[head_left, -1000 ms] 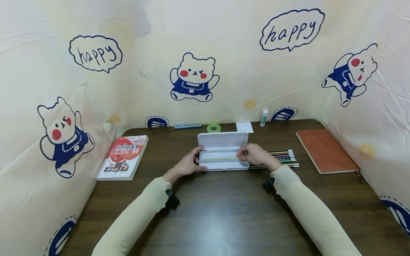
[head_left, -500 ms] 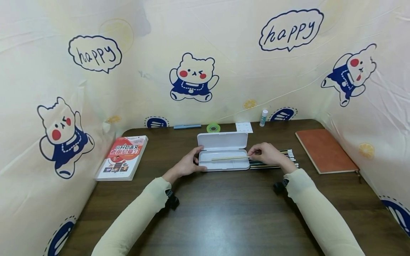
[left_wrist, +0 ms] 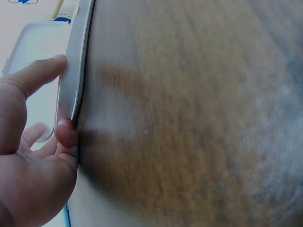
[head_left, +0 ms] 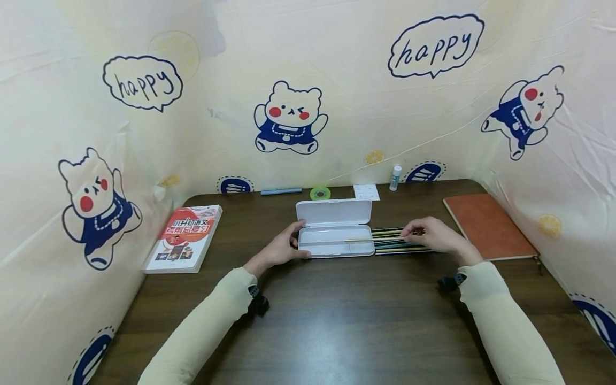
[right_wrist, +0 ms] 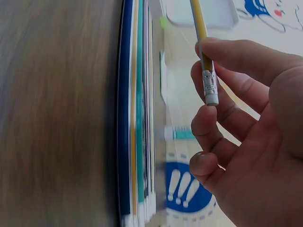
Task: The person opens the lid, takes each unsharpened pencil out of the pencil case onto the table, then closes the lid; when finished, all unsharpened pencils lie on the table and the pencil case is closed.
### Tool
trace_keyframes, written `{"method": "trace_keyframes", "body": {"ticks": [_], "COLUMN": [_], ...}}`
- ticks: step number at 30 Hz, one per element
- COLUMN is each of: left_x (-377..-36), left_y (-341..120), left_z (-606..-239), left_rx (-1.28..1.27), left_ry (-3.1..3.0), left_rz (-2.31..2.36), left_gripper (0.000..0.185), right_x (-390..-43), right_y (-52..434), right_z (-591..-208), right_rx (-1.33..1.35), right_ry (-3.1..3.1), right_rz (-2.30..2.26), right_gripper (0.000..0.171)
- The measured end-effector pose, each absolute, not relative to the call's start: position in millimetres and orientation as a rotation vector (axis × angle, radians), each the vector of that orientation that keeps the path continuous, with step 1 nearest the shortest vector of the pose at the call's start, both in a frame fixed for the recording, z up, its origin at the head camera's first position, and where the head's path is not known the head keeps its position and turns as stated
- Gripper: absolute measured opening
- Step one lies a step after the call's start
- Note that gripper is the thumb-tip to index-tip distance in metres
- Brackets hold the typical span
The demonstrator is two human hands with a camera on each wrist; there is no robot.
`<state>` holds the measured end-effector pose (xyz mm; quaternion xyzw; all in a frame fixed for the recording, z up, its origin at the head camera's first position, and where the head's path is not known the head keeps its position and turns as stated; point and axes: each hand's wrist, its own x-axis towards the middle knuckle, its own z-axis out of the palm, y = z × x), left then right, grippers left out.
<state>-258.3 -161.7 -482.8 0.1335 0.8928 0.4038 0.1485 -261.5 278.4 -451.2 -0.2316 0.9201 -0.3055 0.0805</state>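
Dark brown wooden table (head_left: 337, 321) fills the lower half of the head view; cream cartoon-bear fabric backdrop (head_left: 308, 107) walls it on three sides. Bare wood lies across the whole lower centre of the frame, between the two sleeves.

Orange-brown notebook (head_left: 486, 224) at centre right, near the right table edge; red-and-white printed book (head_left: 185, 235) at centre left, close to the left edge.

White plastic pencil case (head_left: 334, 230) at frame centre, lid open and lying back; its tray sits just left of a row of coloured pencils (head_left: 390, 246) lying flat on the wood.

Left hand (head_left: 281, 248): fingers curled round the case's left end, thumb on the rim, holding it.

Right hand (head_left: 433, 235): right of the case, over the pencil row; thumb and fingers pinch the yellow pencil with metal ferrule and white eraser (right_wrist: 201, 28) near its eraser end; its tip reaches over the tray's right edge.
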Motion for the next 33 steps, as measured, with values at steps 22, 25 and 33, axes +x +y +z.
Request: {"method": "trace_keyframes", "body": {"ticks": [22, 25, 33], "left_x": [-261, -261, -261], "left_y": [-163, -163, -162], "left_z": [-484, -485, -485], "left_rx": [0.379, 0.378, 0.376], "left_ry": [2.565, 2.567, 2.575], "left_rz": [1.148, 1.144, 1.134], "left_gripper": [0.094, 0.093, 0.093], "right_x": [-230, -229, -230], "right_y": [349, 353, 348], "right_z": [-462, -464, -464], "right_rx": [-0.487, -0.484, -0.468], "right_ry": [2.773, 2.767, 2.826], "right_rz": [-0.841, -0.831, -0.772], "right_gripper": [0.008, 0.009, 0.006]}}
